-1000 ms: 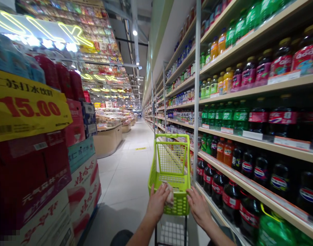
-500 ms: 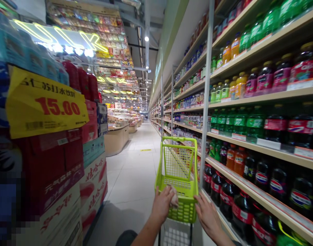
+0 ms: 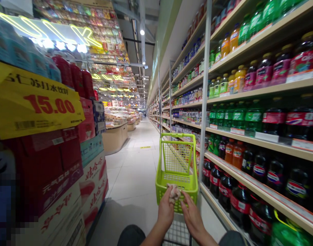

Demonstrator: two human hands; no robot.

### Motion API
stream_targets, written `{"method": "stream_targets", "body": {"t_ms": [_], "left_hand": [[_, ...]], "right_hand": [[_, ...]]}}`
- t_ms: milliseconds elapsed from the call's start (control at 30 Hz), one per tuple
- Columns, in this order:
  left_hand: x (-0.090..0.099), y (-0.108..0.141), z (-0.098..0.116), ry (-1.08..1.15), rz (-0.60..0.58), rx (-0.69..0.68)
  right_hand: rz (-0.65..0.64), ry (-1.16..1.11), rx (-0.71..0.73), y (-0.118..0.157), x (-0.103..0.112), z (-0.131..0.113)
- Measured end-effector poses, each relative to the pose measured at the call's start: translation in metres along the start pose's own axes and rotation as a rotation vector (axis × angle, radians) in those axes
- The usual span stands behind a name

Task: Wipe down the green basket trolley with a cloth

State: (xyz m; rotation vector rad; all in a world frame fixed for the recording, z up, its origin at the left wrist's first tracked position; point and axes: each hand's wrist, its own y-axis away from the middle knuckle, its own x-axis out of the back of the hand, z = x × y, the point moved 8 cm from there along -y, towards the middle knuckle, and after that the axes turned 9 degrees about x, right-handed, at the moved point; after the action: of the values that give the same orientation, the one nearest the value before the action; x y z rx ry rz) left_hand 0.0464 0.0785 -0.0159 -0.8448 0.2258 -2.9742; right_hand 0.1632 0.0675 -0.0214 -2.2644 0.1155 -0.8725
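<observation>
A crumpled pale pinkish cloth [image 3: 174, 193] is held in my left hand [image 3: 165, 208], its fingers closed round the cloth's left side. My right hand [image 3: 191, 209] is just to the right of the cloth, fingers apart and slightly bent, with nothing visible in it. Both hands are over the near end of a lime-green shopping cart basket [image 3: 162, 177]. The basket's slatted floor shows beyond the hands. Below it, a lower wire rack is partly hidden by my forearms.
Shelves of bottled drinks [image 3: 248, 135] line the right side close to the cart. Stacked drink cartons [image 3: 91, 177] with a yellow price sign [image 3: 36, 102] rise at the left. A tiled aisle [image 3: 136, 171] runs ahead past wooden display counters [image 3: 115, 138].
My right hand has moved left, from the basket's right side to beside the cloth. My left hand and the cloth have shifted slightly. The view has turned a little right.
</observation>
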Motion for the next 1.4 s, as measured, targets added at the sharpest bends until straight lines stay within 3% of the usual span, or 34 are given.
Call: {"method": "stream_targets", "body": {"t_ms": [133,267,333,433,533,633,733,833,900,1033,1233,1333,1400], "left_hand": [[0.006,0.01,-0.013,0.415,-0.084,0.001],[0.02,0.015,-0.033,0.662,-0.212,0.094],[0.037,0.013,-0.049,0.654,-0.224,0.202],[0.072,0.008,-0.082,0.473,-0.073,0.45],[0.088,0.009,-0.1,0.378,0.004,0.565],[0.078,0.011,-0.104,0.363,-0.007,0.589],[0.059,0.015,-0.104,0.369,-0.013,0.61],[0.038,0.021,-0.099,0.398,-0.036,0.634],[0.02,0.028,-0.091,0.462,-0.113,0.648],[-0.013,0.035,-0.07,0.844,-0.268,0.622],[-0.004,0.028,-0.066,0.979,-0.151,0.532],[0.001,0.026,-0.06,1.042,-0.159,0.522],[0.003,0.025,-0.056,1.052,-0.187,0.528]], "right_hand": [[-0.01,-0.319,-0.014,-0.006,-0.038,-0.043],[0.016,-0.276,0.055,-0.022,-0.049,-0.053],[0.019,-0.125,0.188,-0.036,-0.045,-0.058],[0.034,0.139,0.407,-0.052,-0.042,-0.066],[-0.103,0.306,0.55,-0.045,-0.063,-0.062],[-0.346,0.335,0.548,-0.01,-0.092,-0.04],[-0.469,0.304,0.377,0.02,-0.098,-0.015],[-0.407,0.185,0.232,0.021,-0.081,-0.011],[-0.308,0.072,0.186,0.011,-0.067,-0.018],[-0.158,-0.07,0.084,0.0,-0.054,-0.025],[-0.15,-0.192,0.067,0.014,-0.062,-0.04],[-0.041,-0.179,0.017,0.008,-0.055,-0.043],[-0.021,-0.137,0.09,-0.002,-0.051,-0.05]]}}
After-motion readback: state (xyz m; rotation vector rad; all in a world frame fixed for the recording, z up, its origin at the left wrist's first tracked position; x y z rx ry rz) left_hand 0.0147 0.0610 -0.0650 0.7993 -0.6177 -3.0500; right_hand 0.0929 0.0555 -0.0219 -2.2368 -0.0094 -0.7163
